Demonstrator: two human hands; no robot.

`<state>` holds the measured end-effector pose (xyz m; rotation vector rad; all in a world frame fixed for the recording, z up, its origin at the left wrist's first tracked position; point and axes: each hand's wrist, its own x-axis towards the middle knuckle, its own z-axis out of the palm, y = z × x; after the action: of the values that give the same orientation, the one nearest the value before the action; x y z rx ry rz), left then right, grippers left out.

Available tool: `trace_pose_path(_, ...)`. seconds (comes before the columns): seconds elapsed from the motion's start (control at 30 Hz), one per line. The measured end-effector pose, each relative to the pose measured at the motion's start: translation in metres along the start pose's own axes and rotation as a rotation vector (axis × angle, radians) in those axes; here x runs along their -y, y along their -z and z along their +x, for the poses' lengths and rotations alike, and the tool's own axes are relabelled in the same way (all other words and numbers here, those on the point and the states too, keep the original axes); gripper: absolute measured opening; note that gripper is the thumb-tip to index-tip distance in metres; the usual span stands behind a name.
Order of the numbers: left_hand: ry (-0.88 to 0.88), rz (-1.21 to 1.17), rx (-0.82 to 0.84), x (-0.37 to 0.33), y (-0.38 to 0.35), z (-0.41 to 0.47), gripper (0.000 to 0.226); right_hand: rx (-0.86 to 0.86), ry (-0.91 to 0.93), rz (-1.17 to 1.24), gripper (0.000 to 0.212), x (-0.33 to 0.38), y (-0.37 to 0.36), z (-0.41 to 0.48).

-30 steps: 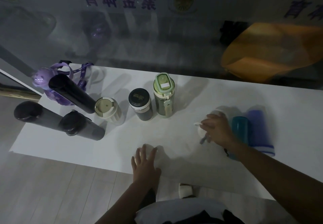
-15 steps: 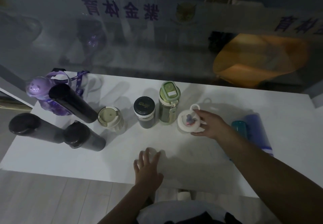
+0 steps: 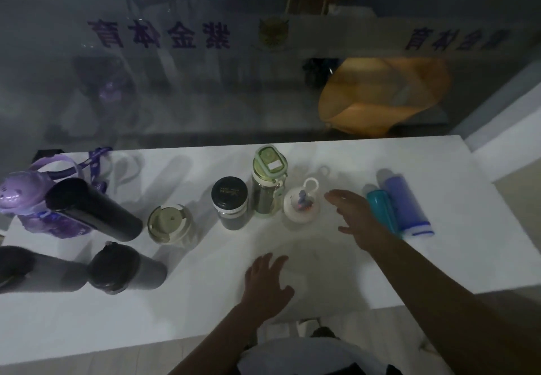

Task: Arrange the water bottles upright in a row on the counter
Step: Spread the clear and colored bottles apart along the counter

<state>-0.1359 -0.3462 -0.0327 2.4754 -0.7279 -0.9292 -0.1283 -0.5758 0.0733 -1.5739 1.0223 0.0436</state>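
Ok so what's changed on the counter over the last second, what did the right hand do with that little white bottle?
The right hand stood the white bottle upright beside the green-lidded bottle, then let go; it is now open, just right of it. The left hand stayed flat on the counter. The teal bottle and blue bottle still lie down, and the other bottles kept their places.

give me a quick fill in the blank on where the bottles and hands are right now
1. The teal bottle and the blue bottle are lying ____ on the counter.
2. The white bottle stands directly right of the ____ bottle.
3. The right hand is open and holds ____.
4. The left hand rests flat on the ____.

Missing words: down; green; nothing; counter
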Motion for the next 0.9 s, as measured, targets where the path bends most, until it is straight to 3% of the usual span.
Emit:
trace_pose_path(0.1, -0.1, -0.044, 0.041, -0.025, -0.001, 0.011, 0.072, -0.173, 0.199, -0.228, 0.039, -0.026, 0.027, -0.024)
trace_pose_path(0.2, -0.174, -0.085, 0.106, -0.056, -0.006, 0.022, 0.072, -0.358, 0.2, -0.305, 0.044, -0.049, 0.06, -0.046)
trace_pose_path(0.4, -0.262, -0.044, 0.122, -0.106, -0.02, 0.03, 0.078, -0.463, 0.15, -0.433, 0.049, -0.087, 0.127, -0.053)
trace_pose_path(0.6, -0.147, -0.093, 0.037, -0.159, -0.047, 0.053, 0.09, -0.42, 0.223, -0.404, 0.028, -0.105, 0.181, -0.016)
trace_pose_path(0.77, -0.011, -0.098, -0.121, -0.213, -0.08, 0.075, 0.105, -0.238, 0.105, -0.356, 0.083, -0.133, 0.212, 0.042)
trace_pose_path(0.9, 0.081, -0.086, -0.288, -0.256, -0.105, 0.088, 0.108, -0.098, 0.116, -0.25, 0.084, -0.14, 0.219, 0.076)
